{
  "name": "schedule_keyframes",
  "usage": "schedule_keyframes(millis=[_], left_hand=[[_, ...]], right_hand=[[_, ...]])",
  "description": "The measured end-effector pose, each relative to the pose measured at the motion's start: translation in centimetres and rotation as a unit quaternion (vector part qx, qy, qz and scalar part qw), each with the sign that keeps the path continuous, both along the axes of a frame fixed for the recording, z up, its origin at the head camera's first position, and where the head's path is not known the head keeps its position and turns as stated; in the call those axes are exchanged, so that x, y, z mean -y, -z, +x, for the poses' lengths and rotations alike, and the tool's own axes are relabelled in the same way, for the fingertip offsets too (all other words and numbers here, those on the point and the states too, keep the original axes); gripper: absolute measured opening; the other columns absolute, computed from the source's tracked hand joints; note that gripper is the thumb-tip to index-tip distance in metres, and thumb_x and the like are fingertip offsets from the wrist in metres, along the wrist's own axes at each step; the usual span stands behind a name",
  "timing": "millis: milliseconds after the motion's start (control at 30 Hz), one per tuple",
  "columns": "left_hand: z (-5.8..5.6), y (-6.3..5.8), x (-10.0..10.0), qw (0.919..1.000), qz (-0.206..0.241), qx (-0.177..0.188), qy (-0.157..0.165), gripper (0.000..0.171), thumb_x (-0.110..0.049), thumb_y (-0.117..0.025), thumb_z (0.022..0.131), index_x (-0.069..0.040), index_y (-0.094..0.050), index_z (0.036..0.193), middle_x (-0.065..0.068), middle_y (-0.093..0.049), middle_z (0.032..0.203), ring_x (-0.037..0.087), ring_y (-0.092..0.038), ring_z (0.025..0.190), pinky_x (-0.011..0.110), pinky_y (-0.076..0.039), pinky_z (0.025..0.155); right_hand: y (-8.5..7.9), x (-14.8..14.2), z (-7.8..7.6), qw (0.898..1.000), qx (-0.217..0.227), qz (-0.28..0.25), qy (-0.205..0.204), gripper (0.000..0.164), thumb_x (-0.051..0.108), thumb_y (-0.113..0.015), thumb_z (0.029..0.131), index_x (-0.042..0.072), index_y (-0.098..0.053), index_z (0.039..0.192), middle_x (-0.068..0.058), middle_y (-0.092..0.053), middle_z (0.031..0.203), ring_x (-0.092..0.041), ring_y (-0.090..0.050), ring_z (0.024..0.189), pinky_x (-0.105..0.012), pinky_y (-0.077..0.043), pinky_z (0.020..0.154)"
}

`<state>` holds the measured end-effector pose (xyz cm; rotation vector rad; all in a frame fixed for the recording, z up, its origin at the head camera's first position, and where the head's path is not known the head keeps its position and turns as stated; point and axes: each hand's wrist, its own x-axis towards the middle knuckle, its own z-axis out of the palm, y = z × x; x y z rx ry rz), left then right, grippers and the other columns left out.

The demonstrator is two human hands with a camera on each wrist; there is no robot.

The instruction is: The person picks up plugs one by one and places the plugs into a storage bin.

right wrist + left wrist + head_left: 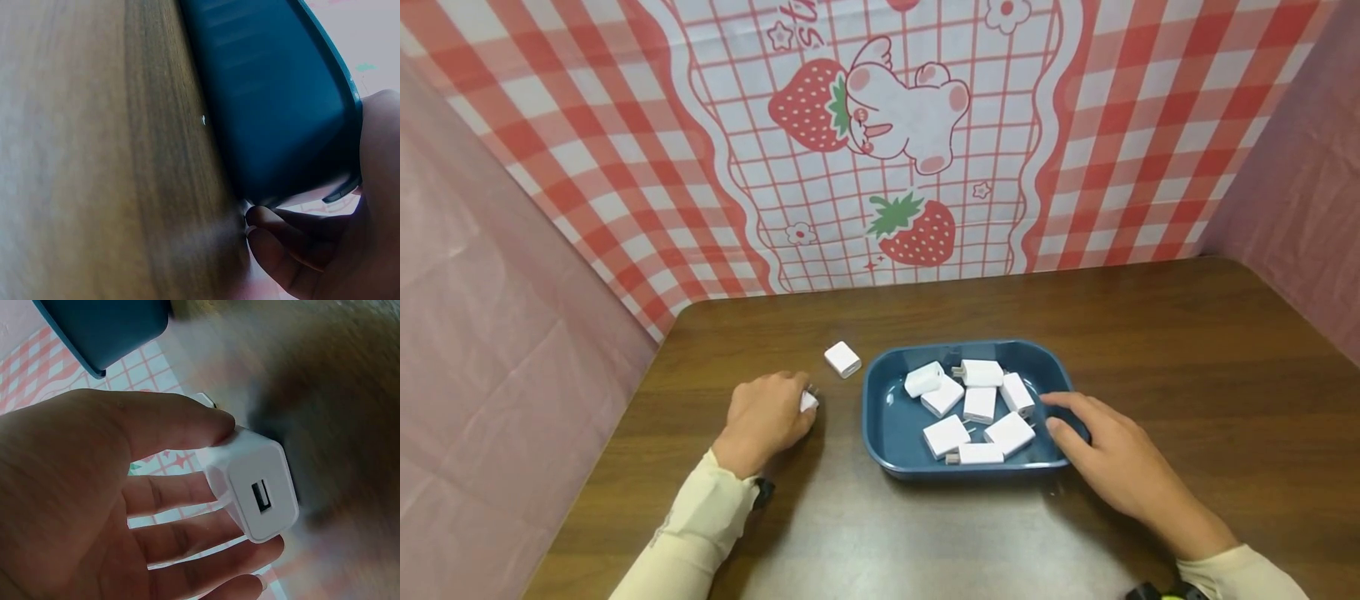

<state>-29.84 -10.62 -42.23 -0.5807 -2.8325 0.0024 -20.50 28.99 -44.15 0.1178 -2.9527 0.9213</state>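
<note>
My left hand (766, 417) is low over the table, left of the blue tray, and pinches a white USB wall charger (262, 487) between thumb and fingers. In the left wrist view the charger's USB port faces the camera. My right hand (1116, 458) grips the right end of the blue plastic tray (898, 429), with thumb and index finger over the rim and other fingers low against its outside in the right wrist view. Several white chargers (980, 404) lie loosely inside the tray, some with prongs showing. One more white charger (842, 359) lies on the table near the tray's upper left corner.
The brown wooden table (970, 542) carries all of this. Behind it hangs a red checked cloth (880, 208) with strawberry prints. Pink cloth (497, 333) hangs along the left side, and similar cloth along the right.
</note>
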Motion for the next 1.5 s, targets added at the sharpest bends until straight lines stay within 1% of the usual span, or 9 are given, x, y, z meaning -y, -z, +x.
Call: schedule_keyframes(millis=[100, 400, 633, 800, 1000, 1167, 1500], left_hand=[[-0.01, 0.07, 0.07, 1.0, 0.0, -0.002, -0.006, 0.021, -0.029, -0.066, 0.069, -0.015, -0.062, 0.084, 0.002, -0.061, 0.076, 0.027, -0.061, 0.067, 0.044, -0.04, 0.045], [0.01, -0.01, 0.22, 0.9999, 0.004, -0.006, -0.01, 0.025, -0.035, -0.067, 0.071, -0.014, -0.058, 0.081, 0.003, -0.061, 0.076, 0.028, -0.06, 0.065, 0.044, -0.041, 0.045], [0.16, -0.17, 0.1, 0.9996, 0.002, -0.023, -0.016, 0.034, -0.042, -0.068, 0.072, -0.012, -0.055, 0.08, 0.003, -0.058, 0.07, 0.028, -0.057, 0.058, 0.041, -0.037, 0.041], [0.26, -0.08, 0.0, 0.999, 0.008, -0.042, -0.01, 0.036, -0.044, -0.069, 0.072, -0.011, -0.054, 0.079, 0.003, -0.056, 0.068, 0.028, -0.056, 0.055, 0.041, -0.036, 0.04], [0.29, 0.04, -0.12, 0.9974, 0.03, -0.065, 0.005, 0.035, -0.042, -0.068, 0.074, -0.012, -0.053, 0.082, 0.002, -0.055, 0.069, 0.026, -0.056, 0.055, 0.041, -0.037, 0.04], [0.31, 0.01, -0.22, 0.9966, 0.047, -0.067, 0.006, 0.033, -0.041, -0.068, 0.074, -0.013, -0.052, 0.083, 0.0, -0.054, 0.069, 0.024, -0.055, 0.055, 0.04, -0.037, 0.04], [0.51, 0.14, -0.29, 0.9958, 0.058, -0.069, 0.012, 0.032, -0.042, -0.066, 0.076, -0.014, -0.05, 0.082, -0.002, -0.052, 0.066, 0.021, -0.052, 0.051, 0.037, -0.036, 0.039]], right_hand=[[-0.09, 0.0, -0.06, 1.0, 0.005, 0.003, 0.001, 0.048, 0.049, -0.042, 0.094, 0.019, -0.049, 0.131, -0.014, -0.047, 0.134, -0.039, -0.043, 0.12, -0.064, -0.032, 0.089], [-0.16, -0.03, -0.11, 1.0, 0.005, 0.001, 0.001, 0.048, 0.048, -0.042, 0.094, 0.018, -0.049, 0.131, -0.014, -0.047, 0.134, -0.038, -0.043, 0.12, -0.064, -0.032, 0.09], [-0.14, -0.05, -0.08, 1.0, 0.0, 0.003, -0.001, 0.047, 0.048, -0.042, 0.094, 0.018, -0.049, 0.13, -0.014, -0.048, 0.133, -0.038, -0.044, 0.12, -0.064, -0.032, 0.089], [-0.09, 0.0, -0.07, 1.0, 0.003, 0.003, 0.0, 0.048, 0.049, -0.042, 0.094, 0.018, -0.049, 0.13, -0.014, -0.047, 0.133, -0.038, -0.043, 0.12, -0.064, -0.032, 0.089], [0.11, 0.08, -0.04, 1.0, 0.009, 0.003, 0.001, 0.049, 0.05, -0.041, 0.094, 0.019, -0.049, 0.131, -0.013, -0.046, 0.134, -0.038, -0.043, 0.12, -0.064, -0.032, 0.09], [-0.1, 0.03, 0.03, 1.0, 0.008, 0.002, 0.001, 0.049, 0.05, -0.041, 0.094, 0.019, -0.049, 0.131, -0.014, -0.046, 0.134, -0.038, -0.043, 0.12, -0.064, -0.032, 0.089], [-0.06, 0.11, 0.03, 1.0, 0.006, 0.007, 0.003, 0.048, 0.049, -0.041, 0.094, 0.019, -0.049, 0.131, -0.014, -0.047, 0.134, -0.038, -0.043, 0.12, -0.064, -0.032, 0.089]])
